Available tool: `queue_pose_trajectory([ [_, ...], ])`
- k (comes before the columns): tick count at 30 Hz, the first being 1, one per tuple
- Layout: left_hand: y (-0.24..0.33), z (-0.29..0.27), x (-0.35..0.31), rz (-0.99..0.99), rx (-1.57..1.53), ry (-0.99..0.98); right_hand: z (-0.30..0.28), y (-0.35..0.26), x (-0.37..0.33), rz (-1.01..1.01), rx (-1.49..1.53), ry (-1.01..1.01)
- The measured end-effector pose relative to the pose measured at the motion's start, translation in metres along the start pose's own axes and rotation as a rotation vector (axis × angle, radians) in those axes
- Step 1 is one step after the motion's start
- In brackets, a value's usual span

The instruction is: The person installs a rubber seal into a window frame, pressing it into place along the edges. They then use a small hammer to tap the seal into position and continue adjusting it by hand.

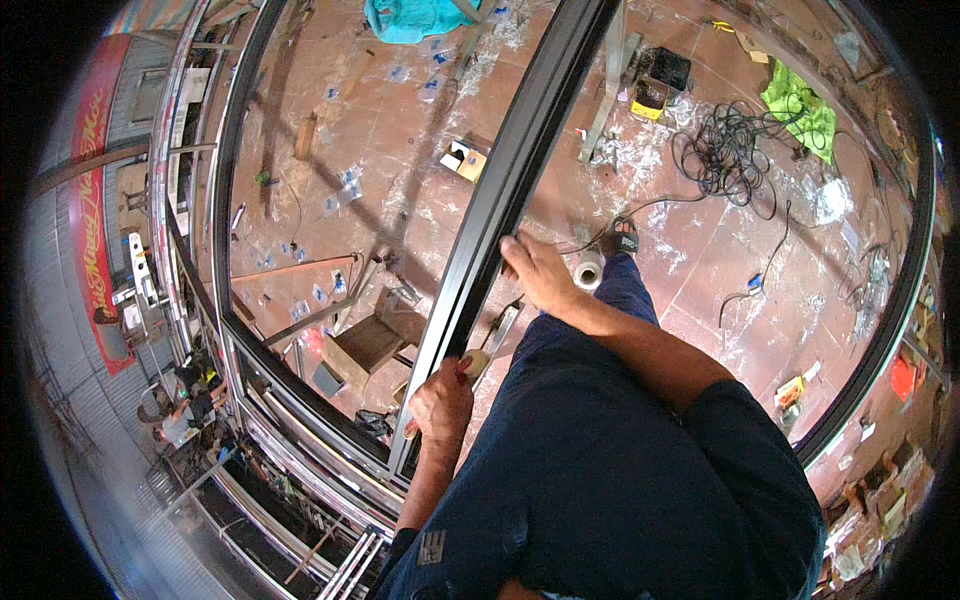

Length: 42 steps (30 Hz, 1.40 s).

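A dark grooved metal bar (pixel 487 205) runs slantwise across the middle of a large black rectangular frame (pixel 228 190). My left hand (pixel 440 405) is closed at the bar's lower end. Something red shows between its fingers, and an orange bit appears below the hand; most of this object is hidden. Beside these fingers is a pale round thing I cannot make out. Higher up, my right hand (pixel 540 275) grips the right edge of the bar, its fingertips partly hidden.
Below the frame, a roll of film (pixel 588 270) stands near my foot. A black cable tangle (pixel 725 155), green cloth (pixel 800 110), open black-and-yellow box (pixel 650 97) and wooden box (pixel 365 345) are on the littered tiled floor. Metal profiles (pixel 290 490) lie at lower left.
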<state>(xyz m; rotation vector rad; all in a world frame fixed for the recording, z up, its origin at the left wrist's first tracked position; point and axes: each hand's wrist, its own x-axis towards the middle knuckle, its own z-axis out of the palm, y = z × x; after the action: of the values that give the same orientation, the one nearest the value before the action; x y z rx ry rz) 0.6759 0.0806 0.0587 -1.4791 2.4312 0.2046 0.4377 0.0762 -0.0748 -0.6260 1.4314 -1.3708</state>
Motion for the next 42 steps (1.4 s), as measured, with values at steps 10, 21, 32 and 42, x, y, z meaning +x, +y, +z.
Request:
queue_pose_trajectory([
  [10,-0.023,-0.035,0.008,0.07,-0.403,-0.135,0.068,0.056,-0.045,-0.312,-0.378,0.134],
  [21,-0.046,-0.07,0.045,0.673,-1.65,0.098,0.095,0.028,-0.076,-0.032,-0.127,0.145],
  [32,0.0,-0.029,0.059,0.793,-1.783,0.12,0.113,0.037,-0.095,-0.035,-0.143,0.104],
  [42,0.004,-0.002,0.068,0.814,-1.668,0.086,0.122,0.049,-0.099,-0.05,0.065,0.144],
])
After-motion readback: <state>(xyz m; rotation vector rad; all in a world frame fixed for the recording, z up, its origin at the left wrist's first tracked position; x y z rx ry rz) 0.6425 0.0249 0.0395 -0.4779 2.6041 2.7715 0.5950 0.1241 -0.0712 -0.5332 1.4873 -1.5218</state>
